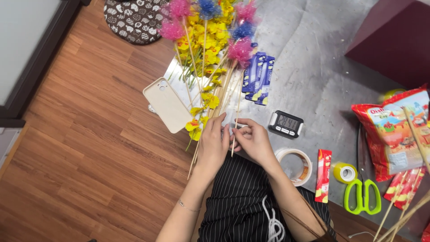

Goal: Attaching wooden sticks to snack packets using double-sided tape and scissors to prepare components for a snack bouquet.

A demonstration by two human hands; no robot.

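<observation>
My left hand (213, 144) lies on a bundle of thin wooden sticks (214, 105) that fan up to pink and blue pompom flowers (240, 48) and yellow artificial flowers (209, 54). My right hand (252, 140) pinches a single wooden stick (236, 117) upright between the fingers, close against my left hand. Both hands meet just above my lap, over black striped fabric (244, 197).
A cream phone case (166, 105) lies left of the sticks. Blue packets (259, 74), a black digital timer (286, 123), a clear tape roll (295, 166), a red packet (323, 175), a yellow tape roll (344, 173), green scissors (363, 195) and a red snack bag (396, 132) sit on the grey mat.
</observation>
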